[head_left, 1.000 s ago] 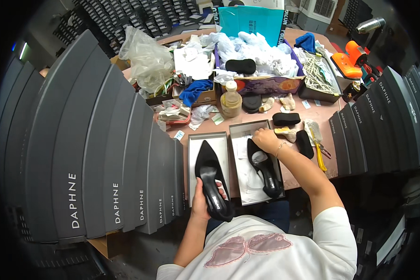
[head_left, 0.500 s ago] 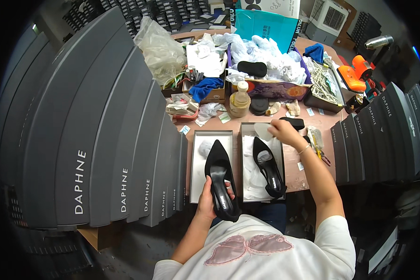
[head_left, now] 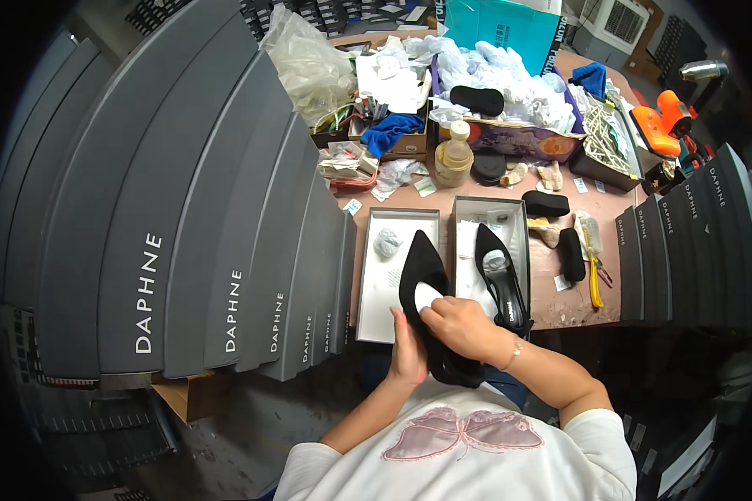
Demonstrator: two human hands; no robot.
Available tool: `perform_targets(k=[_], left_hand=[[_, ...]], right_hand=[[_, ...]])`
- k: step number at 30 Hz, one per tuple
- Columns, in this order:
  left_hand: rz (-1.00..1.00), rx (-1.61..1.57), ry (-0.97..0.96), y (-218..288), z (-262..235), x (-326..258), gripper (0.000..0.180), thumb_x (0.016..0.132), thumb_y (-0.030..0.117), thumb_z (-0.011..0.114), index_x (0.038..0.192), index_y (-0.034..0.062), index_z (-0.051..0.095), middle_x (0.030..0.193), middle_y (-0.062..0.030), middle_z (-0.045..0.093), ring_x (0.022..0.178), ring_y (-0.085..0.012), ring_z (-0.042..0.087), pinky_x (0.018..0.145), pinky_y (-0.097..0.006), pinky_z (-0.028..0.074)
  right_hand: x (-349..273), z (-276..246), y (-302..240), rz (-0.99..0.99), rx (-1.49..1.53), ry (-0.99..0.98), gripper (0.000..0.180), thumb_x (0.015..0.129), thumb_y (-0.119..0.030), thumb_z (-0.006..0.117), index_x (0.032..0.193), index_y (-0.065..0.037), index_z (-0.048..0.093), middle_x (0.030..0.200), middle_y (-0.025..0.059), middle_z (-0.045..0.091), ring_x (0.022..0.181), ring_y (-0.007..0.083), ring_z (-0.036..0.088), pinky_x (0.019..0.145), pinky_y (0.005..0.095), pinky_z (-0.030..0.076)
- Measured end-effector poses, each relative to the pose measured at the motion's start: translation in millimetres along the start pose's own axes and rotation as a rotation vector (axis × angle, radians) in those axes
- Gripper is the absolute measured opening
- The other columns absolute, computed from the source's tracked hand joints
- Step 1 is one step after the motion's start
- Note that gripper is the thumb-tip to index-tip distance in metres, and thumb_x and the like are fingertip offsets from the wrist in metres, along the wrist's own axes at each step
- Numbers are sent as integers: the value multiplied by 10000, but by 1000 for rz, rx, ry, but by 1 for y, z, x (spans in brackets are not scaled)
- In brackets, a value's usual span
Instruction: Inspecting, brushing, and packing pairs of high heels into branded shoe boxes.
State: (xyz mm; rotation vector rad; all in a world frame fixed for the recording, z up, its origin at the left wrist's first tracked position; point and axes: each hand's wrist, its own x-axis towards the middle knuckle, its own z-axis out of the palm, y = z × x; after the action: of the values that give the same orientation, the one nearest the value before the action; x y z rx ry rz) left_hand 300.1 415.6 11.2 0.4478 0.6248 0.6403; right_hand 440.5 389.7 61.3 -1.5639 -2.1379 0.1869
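A black pointed pump (head_left: 422, 260) is tilted in front of me, over the near side of the left box lid (head_left: 380, 305). My left hand (head_left: 407, 355) grips it from the left near the heel end, thumb up along its side, the other fingers hidden behind it. My right hand (head_left: 461, 330) has its fingers closed at the shoe's opening, on a white flat piece (head_left: 427, 295) that goes into the toe. The matching pump (head_left: 506, 292) lies in the right shoebox (head_left: 490, 201) with a crumpled paper ball (head_left: 494, 260) in its toe.
Another paper ball (head_left: 387, 242) sits in the left lid. Tall stacks of grey shoeboxes (head_left: 184, 209) flank the table. Behind are a bottle (head_left: 454, 159) and a carton of white paper (head_left: 505, 79). Black pads (head_left: 571, 255) and yellow-handled pliers (head_left: 596, 284) lie at right.
My right hand has come left and nearer, from above the right box to the held pump, bringing the white piece into its opening. My left hand still holds the shoe. The view has shifted.
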Motion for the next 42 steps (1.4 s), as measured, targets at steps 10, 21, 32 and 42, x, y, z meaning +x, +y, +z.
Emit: perform_targets(k=[10,21,32,42], left_hand=[[-160,-164,126,19,-29,-23,805,866,741,341,1051,-11,559,857,-153,625,778,-259,648,767,-401,564],[-105,-200,201,50,-39,-12,830,848,766,330,1054,-6,556,839,-140,626,774,-275,639,731,-405,553],[-99,-36,60,36,-12,-13,774,864,761,300,1099,69,555,884,-82,610,823,-225,620,761,-395,537],[-169,93,135,10,1,-25,654,892,671,418,1056,52,546,788,-71,595,707,-203,632,707,-339,560]], right_hand=[[90,13,86,187,74,-228,343,776,-261,714,1040,-49,658,912,164,677,856,355,648,722,433,514],[117,90,101,410,442,-53,435,725,-153,722,1081,-12,515,902,198,665,817,330,659,738,414,520],[43,27,15,159,224,-38,271,725,-170,712,917,-69,550,905,117,542,911,326,565,733,399,499],[4,11,22,244,286,82,531,648,-220,811,1095,-90,556,1049,163,526,984,376,539,796,430,468]])
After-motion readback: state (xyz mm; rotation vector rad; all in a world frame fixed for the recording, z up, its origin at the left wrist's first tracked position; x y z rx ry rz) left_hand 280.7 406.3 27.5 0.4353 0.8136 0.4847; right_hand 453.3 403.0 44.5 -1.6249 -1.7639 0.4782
